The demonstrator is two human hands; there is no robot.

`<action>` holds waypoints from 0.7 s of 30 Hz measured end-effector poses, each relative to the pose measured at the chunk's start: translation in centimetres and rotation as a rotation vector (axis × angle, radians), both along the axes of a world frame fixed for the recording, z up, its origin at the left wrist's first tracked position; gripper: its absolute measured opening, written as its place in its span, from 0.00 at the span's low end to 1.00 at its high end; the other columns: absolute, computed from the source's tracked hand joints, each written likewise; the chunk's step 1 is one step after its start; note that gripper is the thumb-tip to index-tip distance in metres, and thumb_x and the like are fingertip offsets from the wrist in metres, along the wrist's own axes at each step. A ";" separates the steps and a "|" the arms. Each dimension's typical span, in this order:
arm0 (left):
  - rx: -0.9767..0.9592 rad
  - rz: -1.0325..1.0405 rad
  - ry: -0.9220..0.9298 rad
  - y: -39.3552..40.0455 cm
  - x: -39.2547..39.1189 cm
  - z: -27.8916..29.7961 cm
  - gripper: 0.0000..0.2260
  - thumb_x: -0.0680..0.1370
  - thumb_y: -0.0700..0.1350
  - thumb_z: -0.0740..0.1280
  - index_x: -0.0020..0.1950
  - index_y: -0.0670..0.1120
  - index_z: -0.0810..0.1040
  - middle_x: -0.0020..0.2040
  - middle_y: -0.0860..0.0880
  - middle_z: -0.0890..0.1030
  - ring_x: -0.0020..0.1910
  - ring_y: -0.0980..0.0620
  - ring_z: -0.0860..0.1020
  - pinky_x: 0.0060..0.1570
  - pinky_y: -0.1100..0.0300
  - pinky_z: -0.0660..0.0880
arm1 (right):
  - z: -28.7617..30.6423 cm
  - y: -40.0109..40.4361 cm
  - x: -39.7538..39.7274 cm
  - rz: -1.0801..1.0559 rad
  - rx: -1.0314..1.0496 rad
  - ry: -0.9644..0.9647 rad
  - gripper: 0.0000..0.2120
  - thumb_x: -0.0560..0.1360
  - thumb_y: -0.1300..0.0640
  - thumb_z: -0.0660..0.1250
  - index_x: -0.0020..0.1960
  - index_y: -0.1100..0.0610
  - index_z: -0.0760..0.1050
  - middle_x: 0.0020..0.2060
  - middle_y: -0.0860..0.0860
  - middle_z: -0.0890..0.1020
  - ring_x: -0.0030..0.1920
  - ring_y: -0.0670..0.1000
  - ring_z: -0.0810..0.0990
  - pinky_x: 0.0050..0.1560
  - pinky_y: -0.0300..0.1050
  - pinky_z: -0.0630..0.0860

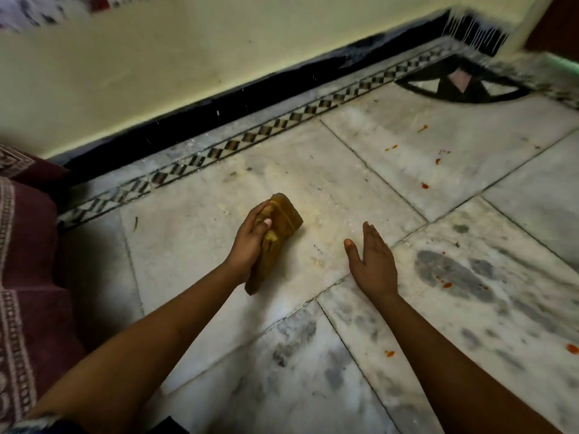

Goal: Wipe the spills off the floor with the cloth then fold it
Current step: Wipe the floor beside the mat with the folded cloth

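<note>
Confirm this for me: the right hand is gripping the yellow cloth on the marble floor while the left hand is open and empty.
Wrong hands. In the head view, the left hand grips the yellow cloth on the marble floor, while the right hand is open and empty.

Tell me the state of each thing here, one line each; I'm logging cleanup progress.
cloth: bunched up, gripped by the left hand, resting on the floor.
left hand: closed around the cloth.
right hand: open, flat, empty, fingers together.
red spills: unwiped, scattered on the tiles right of the hands.
floor: pale smeared residue around the cloth.
</note>
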State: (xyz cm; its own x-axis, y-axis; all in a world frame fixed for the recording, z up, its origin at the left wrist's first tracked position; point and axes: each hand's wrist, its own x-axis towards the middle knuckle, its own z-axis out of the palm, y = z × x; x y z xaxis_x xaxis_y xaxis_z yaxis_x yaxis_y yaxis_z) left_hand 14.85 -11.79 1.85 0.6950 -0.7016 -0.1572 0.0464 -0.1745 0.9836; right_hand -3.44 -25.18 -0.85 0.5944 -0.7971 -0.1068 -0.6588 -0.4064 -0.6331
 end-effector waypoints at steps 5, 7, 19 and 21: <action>-0.162 0.126 0.412 -1.1 -1.6 4.3 0.13 0.81 0.45 0.56 0.63 0.57 0.71 0.59 0.45 0.78 0.55 0.45 0.79 0.45 0.53 0.79 | 3.6 -1.2 0.0 0.032 -0.075 -0.052 0.28 0.81 0.47 0.53 0.76 0.57 0.52 0.76 0.55 0.57 0.75 0.52 0.54 0.74 0.47 0.49; -0.190 0.151 0.451 -2.0 -2.0 5.9 0.13 0.81 0.46 0.56 0.64 0.55 0.71 0.58 0.44 0.79 0.54 0.43 0.79 0.45 0.51 0.79 | 4.9 -2.4 -0.3 0.055 -0.124 -0.059 0.27 0.81 0.48 0.53 0.76 0.57 0.52 0.75 0.55 0.57 0.75 0.52 0.54 0.74 0.48 0.49; 0.031 0.011 0.273 -13.7 -4.3 14.8 0.14 0.81 0.50 0.57 0.67 0.55 0.69 0.52 0.47 0.79 0.48 0.47 0.79 0.37 0.56 0.75 | 6.8 -9.7 -5.7 -0.108 -0.161 -0.017 0.27 0.81 0.48 0.53 0.76 0.57 0.52 0.76 0.55 0.55 0.75 0.53 0.53 0.74 0.49 0.48; 0.073 -0.004 0.256 -15.5 -4.5 15.0 0.14 0.81 0.51 0.58 0.67 0.57 0.69 0.49 0.49 0.78 0.46 0.48 0.79 0.35 0.57 0.74 | 6.7 -11.2 -6.6 -0.109 -0.180 -0.002 0.28 0.80 0.48 0.53 0.76 0.57 0.52 0.76 0.55 0.55 0.76 0.53 0.53 0.74 0.48 0.47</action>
State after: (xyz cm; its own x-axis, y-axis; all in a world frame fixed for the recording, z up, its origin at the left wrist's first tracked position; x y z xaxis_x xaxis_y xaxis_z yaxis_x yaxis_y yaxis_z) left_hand 10.35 -27.29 16.80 0.6232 -0.6847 -0.3779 0.2910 -0.2456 0.9247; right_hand -10.02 -36.38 5.85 0.5039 -0.8626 0.0442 -0.7038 -0.4397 -0.5579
